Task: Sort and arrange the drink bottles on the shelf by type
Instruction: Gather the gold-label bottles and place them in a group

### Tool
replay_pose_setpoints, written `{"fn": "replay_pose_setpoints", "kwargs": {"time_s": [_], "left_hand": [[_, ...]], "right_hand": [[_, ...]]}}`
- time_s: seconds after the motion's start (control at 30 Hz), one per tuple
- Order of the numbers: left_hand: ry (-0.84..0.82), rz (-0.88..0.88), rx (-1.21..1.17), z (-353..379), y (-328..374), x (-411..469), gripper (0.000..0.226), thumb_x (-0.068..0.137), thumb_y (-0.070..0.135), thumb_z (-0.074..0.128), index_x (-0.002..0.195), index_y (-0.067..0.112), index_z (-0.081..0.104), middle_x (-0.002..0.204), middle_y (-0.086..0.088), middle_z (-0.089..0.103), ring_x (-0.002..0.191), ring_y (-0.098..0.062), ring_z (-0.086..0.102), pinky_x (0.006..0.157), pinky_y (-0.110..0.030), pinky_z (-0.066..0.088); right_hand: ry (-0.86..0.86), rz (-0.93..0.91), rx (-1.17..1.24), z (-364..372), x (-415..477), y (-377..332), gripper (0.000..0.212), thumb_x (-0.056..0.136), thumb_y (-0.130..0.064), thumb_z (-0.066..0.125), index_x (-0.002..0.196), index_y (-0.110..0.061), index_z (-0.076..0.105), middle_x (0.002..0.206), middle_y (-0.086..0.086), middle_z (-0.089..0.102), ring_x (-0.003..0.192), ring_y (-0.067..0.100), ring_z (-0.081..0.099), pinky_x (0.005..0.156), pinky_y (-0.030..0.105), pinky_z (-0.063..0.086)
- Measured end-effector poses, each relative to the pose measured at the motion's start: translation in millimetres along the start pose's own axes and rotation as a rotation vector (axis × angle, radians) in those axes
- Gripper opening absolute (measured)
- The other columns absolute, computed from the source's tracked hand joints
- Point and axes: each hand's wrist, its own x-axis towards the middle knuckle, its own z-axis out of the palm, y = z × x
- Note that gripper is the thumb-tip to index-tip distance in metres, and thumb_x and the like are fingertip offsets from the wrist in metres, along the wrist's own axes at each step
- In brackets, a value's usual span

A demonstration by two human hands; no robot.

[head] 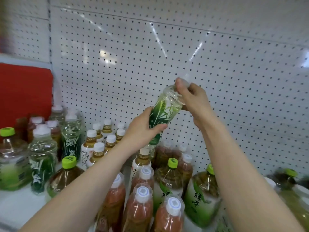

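I hold a clear bottle with a dark green bamboo label point(164, 108) tilted in the air in front of the pegboard. My left hand point(143, 129) grips its lower body. My right hand point(190, 96) grips its neck and white cap at the top. Below stand many bottles on the white shelf point(15, 210): matching bamboo-label bottles point(42, 158) at left, small amber tea bottles with white caps point(98, 143) in the middle, reddish bottles with white caps point(142, 203) in front, and green-capped tea bottles point(170, 180) at right.
A white perforated back panel point(217, 64) rises behind the shelf. A red panel point(25, 91) sits at the upper left. Green-capped large bottles point(10, 158) stand at the far left, and another blurred one point(291, 181) at the far right.
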Motion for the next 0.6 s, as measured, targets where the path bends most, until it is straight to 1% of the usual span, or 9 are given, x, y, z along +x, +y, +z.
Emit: {"fn": "replay_pose_setpoints", "kwargs": {"time_s": [0.07,0.13,0.2,0.23,0.3,0.33,0.47,0.53,0.6], "left_hand": [[0.008,-0.035,-0.043,-8,-6,-6,0.049,0.087,0.044,0.066,0.129,0.028,0.047,0.114,0.010,0.065,0.104,-0.012,0.063,0.090,-0.040,0.054],[0.036,-0.089,-0.145,-18,-13,-12,0.040,0.087,0.044,0.067,0.121,0.034,0.048,0.110,0.014,0.064,0.103,-0.011,0.064,0.090,-0.041,0.055],[0.074,-0.121,-0.237,-29,-18,-17,0.035,0.087,0.044,0.067,0.117,0.033,0.052,0.113,0.011,0.067,0.103,-0.011,0.065,0.090,-0.042,0.056],[0.081,-0.144,-0.279,-34,-21,-19,0.032,0.088,0.043,0.066,0.116,0.033,0.054,0.113,0.010,0.067,0.101,-0.009,0.066,0.088,-0.038,0.057],[0.099,-0.187,-0.350,-44,-26,-23,0.018,0.090,0.040,0.063,0.105,0.038,0.054,0.108,0.014,0.067,0.091,0.006,0.065,0.079,-0.020,0.055],[0.115,-0.209,-0.387,-48,-24,-26,0.014,0.091,0.039,0.062,0.099,0.042,0.052,0.106,0.018,0.065,0.089,0.011,0.062,0.075,-0.015,0.052],[0.158,-0.255,-0.475,-56,-30,-33,0.015,0.091,0.037,0.063,0.093,0.042,0.049,0.096,0.027,0.057,0.094,0.007,0.057,0.075,-0.016,0.043],[0.149,-0.264,-0.482,-59,-36,-36,0.021,0.090,0.040,0.064,0.105,0.038,0.050,0.101,0.027,0.056,0.099,0.008,0.054,0.083,-0.018,0.042],[0.133,-0.285,-0.488,-58,-37,-40,0.034,0.089,0.045,0.065,0.117,0.029,0.054,0.112,0.019,0.061,0.104,0.005,0.058,0.093,-0.021,0.045]], "right_hand": [[-0.072,0.094,0.111,10,-6,16,0.060,0.095,-0.064,0.042,0.119,-0.013,0.062,0.108,0.005,0.073,0.095,0.018,0.073,0.086,0.035,0.059],[-0.176,0.226,0.010,24,-11,51,0.053,0.099,-0.059,0.038,0.121,-0.015,0.058,0.119,0.010,0.069,0.100,0.022,0.070,0.091,0.038,0.057],[-0.375,0.318,-0.352,35,-20,91,0.047,0.096,-0.048,0.055,0.131,-0.017,0.051,0.134,0.007,0.059,0.107,0.022,0.064,0.096,0.040,0.054],[-0.499,0.363,-0.487,41,-24,107,0.059,0.091,-0.046,0.064,0.139,-0.018,0.046,0.137,0.004,0.055,0.111,0.022,0.062,0.098,0.039,0.052],[-0.676,0.408,-0.621,52,-27,127,0.074,0.080,-0.040,0.078,0.141,-0.016,0.044,0.138,0.003,0.054,0.119,0.022,0.057,0.104,0.037,0.046],[-0.708,0.393,-0.663,57,-27,133,0.073,0.077,-0.036,0.081,0.138,-0.014,0.048,0.137,0.003,0.056,0.119,0.022,0.056,0.105,0.038,0.045],[-0.706,0.338,-0.687,62,-20,132,0.077,0.073,-0.027,0.086,0.137,-0.012,0.045,0.139,0.007,0.055,0.122,0.025,0.056,0.105,0.032,0.043],[-0.735,0.336,-0.671,63,-20,130,0.079,0.075,-0.019,0.084,0.142,-0.013,0.042,0.140,0.006,0.054,0.126,0.026,0.053,0.104,0.029,0.039],[-0.741,0.324,-0.698,63,-19,132,0.074,0.072,-0.019,0.086,0.137,-0.016,0.050,0.134,0.004,0.059,0.124,0.025,0.055,0.107,0.035,0.041]]}}
